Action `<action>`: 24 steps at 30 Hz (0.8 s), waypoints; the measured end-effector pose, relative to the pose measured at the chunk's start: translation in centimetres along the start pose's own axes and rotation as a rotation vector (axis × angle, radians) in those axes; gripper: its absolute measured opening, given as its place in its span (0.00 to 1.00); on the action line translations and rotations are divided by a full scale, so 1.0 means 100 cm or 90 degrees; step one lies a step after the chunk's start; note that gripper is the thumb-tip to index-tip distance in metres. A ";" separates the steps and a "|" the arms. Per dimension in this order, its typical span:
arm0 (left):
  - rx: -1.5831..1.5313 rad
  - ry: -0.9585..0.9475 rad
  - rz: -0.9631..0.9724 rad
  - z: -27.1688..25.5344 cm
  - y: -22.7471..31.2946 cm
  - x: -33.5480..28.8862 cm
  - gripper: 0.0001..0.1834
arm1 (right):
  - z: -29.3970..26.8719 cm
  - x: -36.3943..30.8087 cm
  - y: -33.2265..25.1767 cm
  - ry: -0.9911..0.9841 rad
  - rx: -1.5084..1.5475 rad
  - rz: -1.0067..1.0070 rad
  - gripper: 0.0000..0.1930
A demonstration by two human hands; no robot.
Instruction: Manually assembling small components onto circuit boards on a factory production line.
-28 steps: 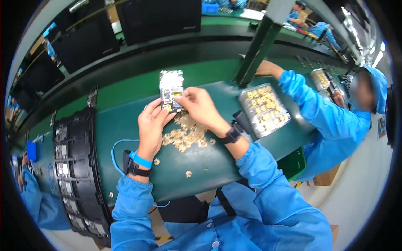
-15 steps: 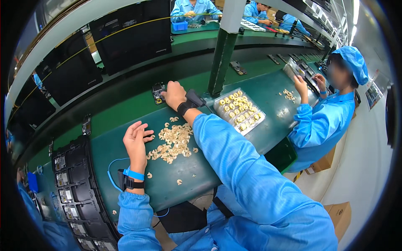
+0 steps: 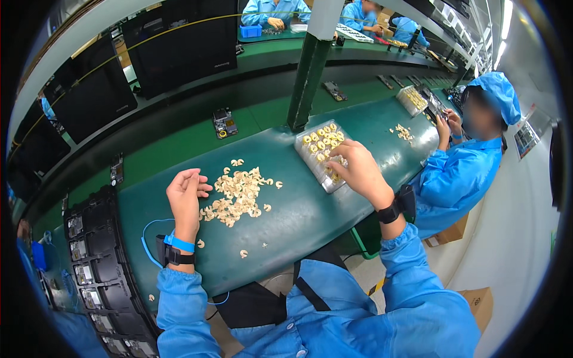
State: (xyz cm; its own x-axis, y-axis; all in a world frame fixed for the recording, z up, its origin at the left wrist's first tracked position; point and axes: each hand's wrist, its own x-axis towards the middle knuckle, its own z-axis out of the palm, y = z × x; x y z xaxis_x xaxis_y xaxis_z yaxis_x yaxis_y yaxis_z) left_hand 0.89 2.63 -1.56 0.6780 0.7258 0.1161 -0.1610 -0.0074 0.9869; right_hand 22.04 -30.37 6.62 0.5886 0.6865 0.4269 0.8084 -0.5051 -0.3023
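Observation:
My left hand (image 3: 187,194) hovers at the left of a pile of small cream-coloured curved pieces (image 3: 242,190), its fingers loosely bent and somewhat apart. Nothing shows in it. My right hand (image 3: 361,176) reaches over a clear plastic tray (image 3: 310,156) that carries rows of gold-and-white round parts (image 3: 322,139). Its thumb and fingertips are drawn together at the tray's parts; whatever they pinch is hidden. On the green belt beyond the pile lies a dark circuit-board assembly (image 3: 224,123) with a round part on it.
A black tray (image 3: 104,262) with slots of metal parts stands at my left. A green post (image 3: 307,83) rises behind the clear tray. To the right a co-worker (image 3: 468,155) in blue handles a device beside another tray (image 3: 412,100). More boards (image 3: 334,90) sit along the belt.
My right hand has left the circuit-board assembly and swung right, over the clear tray. My left hand stays beside the pile, its fingers a little more gathered. The view has shifted slightly.

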 end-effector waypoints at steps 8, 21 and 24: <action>0.018 -0.026 0.003 -0.001 0.001 -0.006 0.09 | 0.018 -0.006 0.011 0.010 -0.067 -0.098 0.07; 0.039 -0.127 -0.001 0.009 0.009 -0.014 0.08 | 0.002 0.004 0.007 -0.086 0.115 0.047 0.10; 0.034 -0.143 0.000 0.010 0.007 -0.015 0.08 | 0.009 -0.007 -0.006 -0.039 0.076 -0.089 0.10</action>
State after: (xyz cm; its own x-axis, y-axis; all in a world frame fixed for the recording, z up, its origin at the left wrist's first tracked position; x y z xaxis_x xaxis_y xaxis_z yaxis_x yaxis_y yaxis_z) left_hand 0.46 0.89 -0.90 0.8219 0.5541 0.1318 -0.1270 -0.0473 0.9908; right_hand 21.19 -30.05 5.71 0.4672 0.7778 0.4204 0.8752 -0.3394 -0.3446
